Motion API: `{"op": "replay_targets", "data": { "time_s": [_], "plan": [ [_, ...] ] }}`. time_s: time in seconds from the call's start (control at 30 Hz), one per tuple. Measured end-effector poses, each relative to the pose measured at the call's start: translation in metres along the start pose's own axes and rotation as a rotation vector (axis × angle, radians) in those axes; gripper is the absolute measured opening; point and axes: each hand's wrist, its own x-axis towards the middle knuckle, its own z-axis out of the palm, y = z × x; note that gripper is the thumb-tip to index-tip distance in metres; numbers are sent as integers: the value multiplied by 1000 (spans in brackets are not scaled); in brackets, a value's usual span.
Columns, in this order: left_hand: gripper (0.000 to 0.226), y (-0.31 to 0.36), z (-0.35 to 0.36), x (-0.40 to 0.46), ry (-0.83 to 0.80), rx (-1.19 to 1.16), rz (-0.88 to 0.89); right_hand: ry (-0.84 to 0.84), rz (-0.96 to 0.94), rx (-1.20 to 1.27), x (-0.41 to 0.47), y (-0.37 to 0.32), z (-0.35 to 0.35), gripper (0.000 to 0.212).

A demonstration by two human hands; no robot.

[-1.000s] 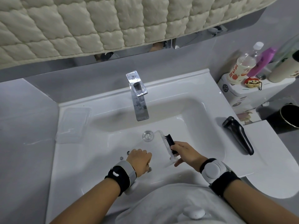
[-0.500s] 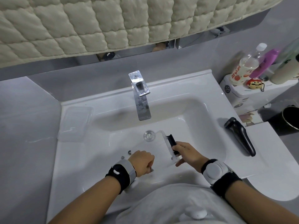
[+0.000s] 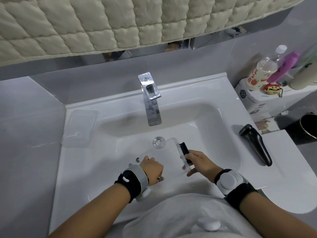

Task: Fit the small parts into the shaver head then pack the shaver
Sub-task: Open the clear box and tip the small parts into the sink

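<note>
Head view, looking down into a white sink [image 3: 214, 117]: the right hand [image 3: 199, 163], at about 5 o'clock from the drain [image 3: 158, 142], grips a black shaver head [image 3: 185, 151] by its lower end, pressed against the raised right edge of a clear plastic tray [image 3: 164, 157] that sits in the basin. The shaver head is a small dark block, matte, with its upper end standing free of the fingers. The left hand [image 3: 152, 170], at 7 o'clock from the drain, is curled shut in a loose fist over the tray's near-left corner; what it holds cannot be told. Small round metal parts [image 3: 137, 159] lie just beside that hand at 10 o'clock, and another [image 3: 161, 178] shows by its knuckles. The black shaver body [image 3: 255, 145], slim and glossy, lies on the sink's right ledge at 3 o'clock, well apart from both hands. A clear lid [image 3: 80, 127] rests on the left ledge at 9 o'clock. The chrome tap [image 3: 151, 100] stands at 12 o'clock.
</note>
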Motion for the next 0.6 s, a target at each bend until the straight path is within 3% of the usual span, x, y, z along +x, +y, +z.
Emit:
{"op": "replay_targets", "data": {
  "time_s": [0.17, 0.4, 0.6],
  "plan": [
    [16, -2, 2, -2, 21, -4, 67, -2, -1, 13, 0, 1, 0, 25],
    [13, -10, -2, -8, 25, -312, 77, 0, -6, -4, 2, 3, -2, 29],
    [15, -17, -9, -18, 26, -376, 70, 19, 3, 1, 3, 3, -3, 29]
  ]
}}
